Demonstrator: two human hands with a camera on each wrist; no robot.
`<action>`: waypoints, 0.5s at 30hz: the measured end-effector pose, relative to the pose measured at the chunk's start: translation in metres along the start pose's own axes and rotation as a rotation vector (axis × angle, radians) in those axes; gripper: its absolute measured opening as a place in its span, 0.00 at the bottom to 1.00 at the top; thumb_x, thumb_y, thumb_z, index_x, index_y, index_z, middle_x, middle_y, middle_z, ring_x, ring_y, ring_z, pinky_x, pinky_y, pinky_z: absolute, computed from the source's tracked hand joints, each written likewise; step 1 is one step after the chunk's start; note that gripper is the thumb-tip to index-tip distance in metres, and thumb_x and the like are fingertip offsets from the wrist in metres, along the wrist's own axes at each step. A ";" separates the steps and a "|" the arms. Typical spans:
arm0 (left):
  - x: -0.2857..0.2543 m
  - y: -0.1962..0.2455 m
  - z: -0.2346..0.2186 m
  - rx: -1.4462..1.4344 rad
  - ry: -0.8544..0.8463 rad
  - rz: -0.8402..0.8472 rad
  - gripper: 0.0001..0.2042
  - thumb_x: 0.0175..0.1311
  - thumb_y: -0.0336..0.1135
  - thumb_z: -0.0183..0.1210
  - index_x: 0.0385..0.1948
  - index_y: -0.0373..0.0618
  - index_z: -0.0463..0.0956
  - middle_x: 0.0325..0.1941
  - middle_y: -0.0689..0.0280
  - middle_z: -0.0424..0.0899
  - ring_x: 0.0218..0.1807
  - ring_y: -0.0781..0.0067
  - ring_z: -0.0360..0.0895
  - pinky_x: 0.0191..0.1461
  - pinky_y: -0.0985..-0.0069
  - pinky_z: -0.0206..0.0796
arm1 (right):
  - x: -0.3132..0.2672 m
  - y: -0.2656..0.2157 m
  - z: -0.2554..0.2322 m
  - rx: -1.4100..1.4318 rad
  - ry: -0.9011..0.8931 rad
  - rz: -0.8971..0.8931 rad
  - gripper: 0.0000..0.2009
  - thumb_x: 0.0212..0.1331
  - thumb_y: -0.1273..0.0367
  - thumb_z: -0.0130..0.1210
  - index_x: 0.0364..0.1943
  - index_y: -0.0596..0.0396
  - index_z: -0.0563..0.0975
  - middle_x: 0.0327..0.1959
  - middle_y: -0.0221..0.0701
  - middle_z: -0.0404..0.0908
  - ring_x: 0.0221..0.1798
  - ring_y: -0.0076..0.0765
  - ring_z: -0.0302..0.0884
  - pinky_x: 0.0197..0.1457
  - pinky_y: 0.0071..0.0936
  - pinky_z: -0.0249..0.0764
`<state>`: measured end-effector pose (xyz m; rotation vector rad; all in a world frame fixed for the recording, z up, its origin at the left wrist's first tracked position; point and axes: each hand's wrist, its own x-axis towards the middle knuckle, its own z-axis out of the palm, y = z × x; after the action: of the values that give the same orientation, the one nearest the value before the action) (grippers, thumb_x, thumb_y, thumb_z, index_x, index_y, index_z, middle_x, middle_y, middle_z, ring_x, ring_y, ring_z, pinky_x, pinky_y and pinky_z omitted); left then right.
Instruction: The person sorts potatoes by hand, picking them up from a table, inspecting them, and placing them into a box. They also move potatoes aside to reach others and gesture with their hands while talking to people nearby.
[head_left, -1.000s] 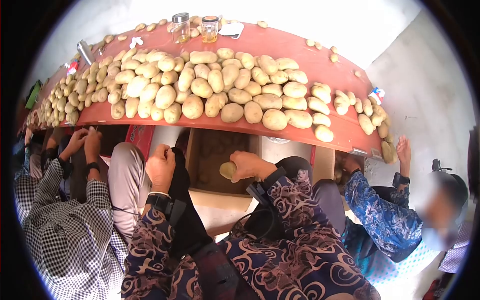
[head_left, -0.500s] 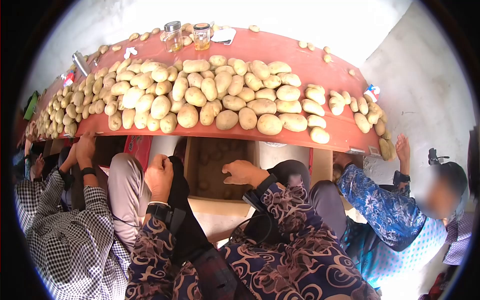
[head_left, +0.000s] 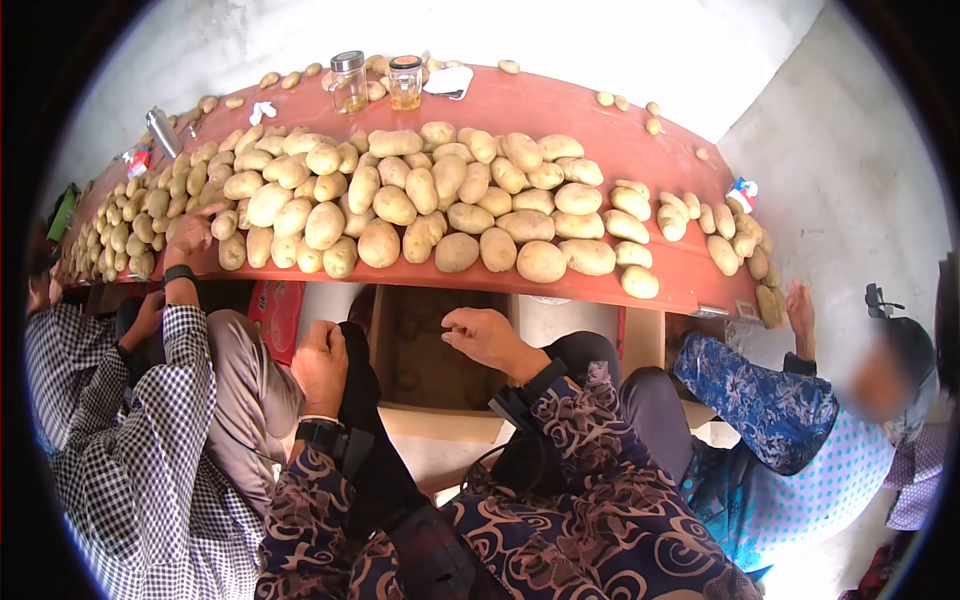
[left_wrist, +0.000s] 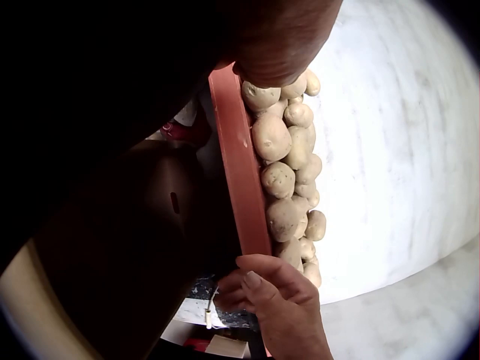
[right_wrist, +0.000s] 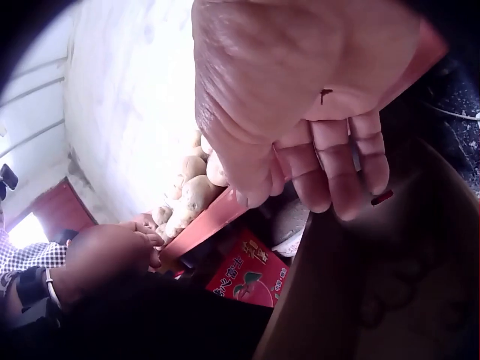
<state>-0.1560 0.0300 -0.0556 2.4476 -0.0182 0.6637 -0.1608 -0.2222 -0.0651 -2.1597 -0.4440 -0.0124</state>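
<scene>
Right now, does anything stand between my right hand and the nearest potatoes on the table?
Only the red table's front edge does: in the head view, it lies between your right hand and the front row of potatoes. No other object shows in that gap.

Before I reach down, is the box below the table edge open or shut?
Open. In the head view, no lid covers the box; its dark inside shows beside the right hand. Its contents are too dim to name.
</scene>
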 end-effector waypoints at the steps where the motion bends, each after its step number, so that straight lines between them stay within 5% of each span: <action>1: 0.000 0.001 -0.001 -0.010 -0.007 -0.001 0.07 0.54 0.35 0.55 0.22 0.43 0.73 0.21 0.57 0.76 0.26 0.52 0.74 0.28 0.63 0.65 | 0.001 -0.002 -0.003 0.076 0.060 0.007 0.10 0.46 0.70 0.58 0.33 0.57 0.75 0.23 0.34 0.76 0.25 0.38 0.74 0.30 0.29 0.70; 6: 0.003 0.004 -0.004 0.014 -0.052 -0.049 0.09 0.54 0.36 0.55 0.19 0.42 0.71 0.20 0.57 0.75 0.24 0.51 0.72 0.27 0.63 0.63 | 0.023 -0.005 -0.045 0.133 0.322 -0.078 0.09 0.48 0.71 0.58 0.34 0.57 0.75 0.24 0.29 0.75 0.24 0.22 0.70 0.29 0.22 0.68; 8: 0.004 0.002 -0.003 0.015 -0.044 -0.036 0.10 0.54 0.37 0.56 0.19 0.42 0.71 0.20 0.57 0.74 0.24 0.51 0.72 0.26 0.63 0.63 | 0.038 0.000 -0.073 0.135 0.392 -0.060 0.12 0.49 0.71 0.57 0.39 0.57 0.74 0.33 0.32 0.76 0.32 0.24 0.72 0.34 0.21 0.69; 12: 0.006 0.006 -0.004 -0.007 -0.055 -0.077 0.10 0.53 0.37 0.56 0.19 0.42 0.71 0.20 0.57 0.74 0.24 0.51 0.72 0.26 0.63 0.63 | 0.081 0.019 -0.118 0.025 0.581 -0.005 0.15 0.48 0.70 0.57 0.41 0.59 0.73 0.36 0.37 0.75 0.37 0.35 0.73 0.40 0.27 0.70; 15: 0.007 0.008 -0.004 -0.011 -0.068 -0.092 0.09 0.53 0.36 0.57 0.19 0.43 0.71 0.20 0.58 0.74 0.23 0.52 0.72 0.26 0.64 0.63 | 0.112 0.018 -0.143 -0.315 0.732 0.023 0.17 0.47 0.69 0.57 0.42 0.59 0.72 0.39 0.43 0.75 0.42 0.47 0.73 0.44 0.35 0.69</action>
<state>-0.1528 0.0268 -0.0453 2.4429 0.0638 0.5387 -0.0282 -0.3101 0.0248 -2.2704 0.0150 -0.8783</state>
